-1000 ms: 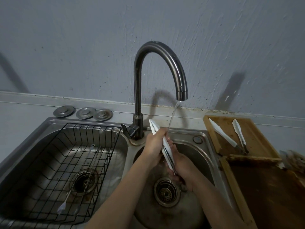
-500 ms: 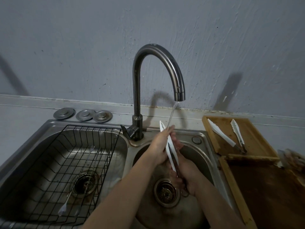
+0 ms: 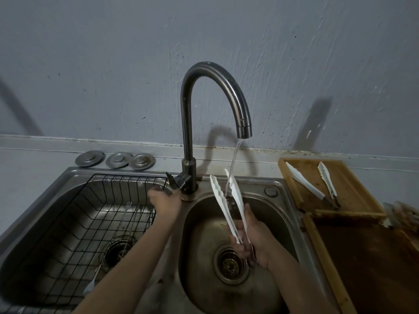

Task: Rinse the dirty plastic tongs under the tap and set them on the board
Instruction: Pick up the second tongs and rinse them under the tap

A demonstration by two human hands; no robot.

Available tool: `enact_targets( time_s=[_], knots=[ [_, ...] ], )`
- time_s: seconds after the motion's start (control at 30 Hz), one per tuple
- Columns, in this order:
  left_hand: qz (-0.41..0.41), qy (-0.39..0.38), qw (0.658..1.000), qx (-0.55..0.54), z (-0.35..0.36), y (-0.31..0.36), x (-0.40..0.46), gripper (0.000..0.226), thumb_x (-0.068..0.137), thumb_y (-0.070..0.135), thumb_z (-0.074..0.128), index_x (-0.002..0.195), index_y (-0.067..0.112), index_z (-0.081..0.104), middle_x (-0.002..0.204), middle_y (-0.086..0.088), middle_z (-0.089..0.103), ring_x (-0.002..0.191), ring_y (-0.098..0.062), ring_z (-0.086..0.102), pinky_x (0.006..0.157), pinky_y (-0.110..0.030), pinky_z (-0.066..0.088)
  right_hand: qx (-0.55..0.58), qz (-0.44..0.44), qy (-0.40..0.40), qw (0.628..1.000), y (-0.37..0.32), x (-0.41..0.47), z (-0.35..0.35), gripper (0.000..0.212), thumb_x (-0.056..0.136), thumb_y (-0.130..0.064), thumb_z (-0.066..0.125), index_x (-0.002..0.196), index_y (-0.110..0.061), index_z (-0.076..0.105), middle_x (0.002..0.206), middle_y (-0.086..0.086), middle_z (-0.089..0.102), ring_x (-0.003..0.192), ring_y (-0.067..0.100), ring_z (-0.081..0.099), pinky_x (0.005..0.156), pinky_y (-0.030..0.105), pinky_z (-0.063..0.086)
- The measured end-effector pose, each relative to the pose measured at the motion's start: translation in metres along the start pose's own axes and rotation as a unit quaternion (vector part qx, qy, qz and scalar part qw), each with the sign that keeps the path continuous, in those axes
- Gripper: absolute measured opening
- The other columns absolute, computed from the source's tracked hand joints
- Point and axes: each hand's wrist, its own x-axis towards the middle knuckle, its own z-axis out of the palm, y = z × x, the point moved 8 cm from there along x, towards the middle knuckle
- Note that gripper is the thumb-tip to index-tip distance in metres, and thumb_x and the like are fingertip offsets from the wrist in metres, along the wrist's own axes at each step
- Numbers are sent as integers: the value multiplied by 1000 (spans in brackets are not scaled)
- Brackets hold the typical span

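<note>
The right hand (image 3: 254,236) is in the small sink bowl (image 3: 204,279) at 5 o'clock from the tap (image 3: 188,123); its grip is closed around the bottom end of the white tongs (image 3: 226,205); the tongs point up, their two arms spread apart, and the thin water (image 3: 233,164) falls between them; the drain (image 3: 230,264) sits just below the hand. The left hand (image 3: 164,200) is at 7 o'clock from the tap, touching the tap's handle (image 3: 174,181); its grip is curled there, but I cannot tell if it is holding tight. At 9 o'clock is the big sink bowl with a black wire rack (image 3: 90,214) in it, and some thin tools lie under the wires. Three round metal plugs (image 3: 115,159) sit on the worktop (image 3: 34,164) behind the rack. At 3 o'clock is the wooden board (image 3: 353,191); another pair of tongs (image 3: 315,184) lies on it already, well apart from the sink.
</note>
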Motion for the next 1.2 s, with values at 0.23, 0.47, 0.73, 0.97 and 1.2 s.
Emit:
enact_targets(
  time_s=[0.23, 0.47, 0.73, 0.97, 1.2],
  knots=[
    [184, -44, 978, 86, 23, 37, 4, 9, 92, 4, 47, 98, 10, 43, 87, 2, 52, 89, -21, 54, 76, -29, 39, -35, -13, 14, 999, 8, 4, 1, 60, 92, -59, 26, 72, -8, 52, 44, 2, 45, 31, 11, 31, 33, 18, 21],
    [188, -40, 975, 110, 25, 37, 0, 22, 87, -4, 46, 102, 8, 37, 100, -9, 53, 90, -21, 53, 81, -32, 43, -54, -14, 15, 998, 9, 13, 8, 60, 92, -59, 26, 71, -9, 53, 46, 3, 46, 31, 12, 32, 35, 19, 21],
    [184, -14, 952, 246, 25, 48, -1, 27, 87, 5, 54, 109, 6, 38, 102, -18, 61, 92, -35, 62, 70, -39, 47, -121, -102, 84, 984, -25, 15, 5, 69, 89, -62, 21, 82, -6, 61, 49, 2, 55, 35, 11, 44, 34, 21, 33],
    [163, -44, 936, 308, 30, 55, -1, 38, 84, 4, 59, 112, 4, 33, 108, -24, 62, 101, -41, 61, 81, -49, 50, -324, -279, 191, 883, -80, -12, -3, 52, 89, -57, 28, 84, -13, 55, 66, 1, 57, 52, 6, 54, 45, 17, 39],
    [168, -50, 930, 324, 30, 56, -2, 36, 85, 1, 55, 112, 3, 31, 105, -23, 63, 96, -39, 63, 73, -43, 48, -612, -111, 137, 771, -41, -4, -5, 36, 92, -49, 40, 87, -15, 50, 82, 1, 57, 73, 17, 59, 59, 29, 44]
  ],
)
